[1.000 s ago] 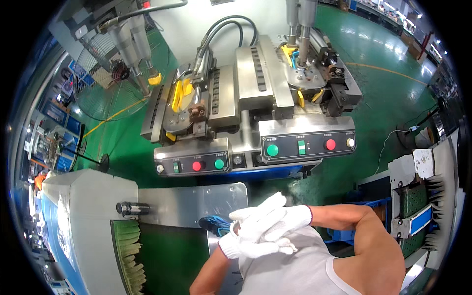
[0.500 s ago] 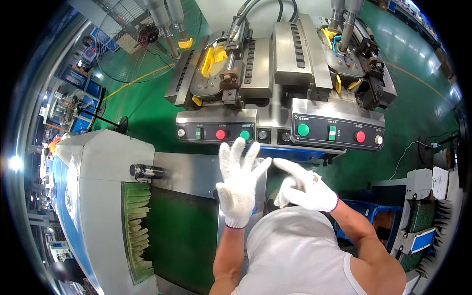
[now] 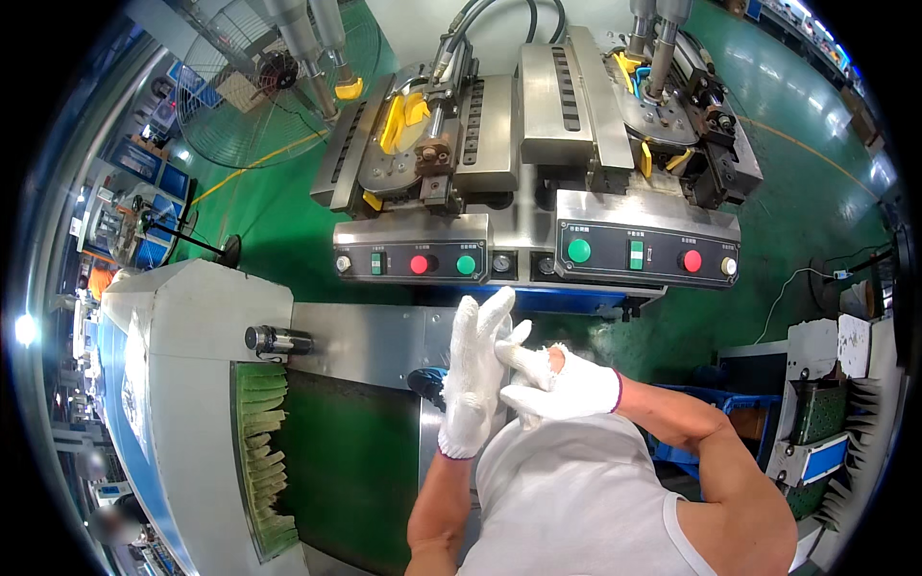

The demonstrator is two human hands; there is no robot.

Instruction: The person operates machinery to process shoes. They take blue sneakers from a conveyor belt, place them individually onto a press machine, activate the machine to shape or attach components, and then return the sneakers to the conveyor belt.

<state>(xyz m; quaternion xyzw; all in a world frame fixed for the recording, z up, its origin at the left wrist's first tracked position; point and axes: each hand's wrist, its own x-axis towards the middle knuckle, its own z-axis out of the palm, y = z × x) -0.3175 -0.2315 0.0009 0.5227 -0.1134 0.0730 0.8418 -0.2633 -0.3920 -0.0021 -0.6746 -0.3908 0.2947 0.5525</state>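
My left hand (image 3: 471,379), in a white knit glove with a dark cuff edge, is raised with its fingers stretched upward. It holds nothing. My right hand (image 3: 576,389), gloved the same way, reaches across from the right. Its bent fingers close on the left glove at the finger side, where the two gloves overlap; the exact pinch point is partly hidden. A torn spot on the right glove bares some skin near a knuckle. Both hands are in front of my white shirt (image 3: 586,470), short of the machine's control panels.
Ahead stands a two-station metal machine with a left control panel (image 3: 413,252) and a right control panel (image 3: 648,245), bearing coloured buttons. At left are a grey conveyor housing (image 3: 192,326) with green bristle strips (image 3: 259,451) and a dark cylinder (image 3: 279,340). Blue crates (image 3: 682,456) stand at right.
My right hand has moved left onto the left glove, its pointing finger now bent. The left hand's fingers have drawn closer together, and the hand has turned slightly.
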